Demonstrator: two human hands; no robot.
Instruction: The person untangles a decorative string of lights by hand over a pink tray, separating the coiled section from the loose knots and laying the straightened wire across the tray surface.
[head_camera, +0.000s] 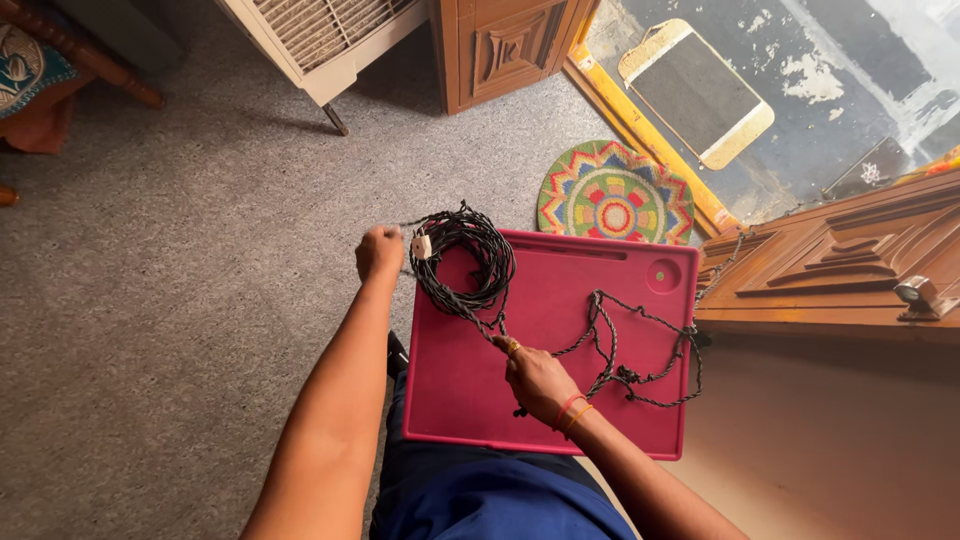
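You hold a twisted black cord over a red tray, one hand at each end of the bundle.

Your left hand (379, 252) is closed in a fist on the coiled part of the cord (462, 262), just off the tray's (560, 300) left edge, likely to keep the loops gathered. Your right hand (535, 378) pinches a strand over the tray's middle, feeding it toward the coil. The loose rest of the cord trails across the tray's right half. A round patterned mat (614, 194) lies just beyond the tray.

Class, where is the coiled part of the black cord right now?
In the head view, the coil hangs from the left hand over the red tray's upper-left corner, just above the right hand.
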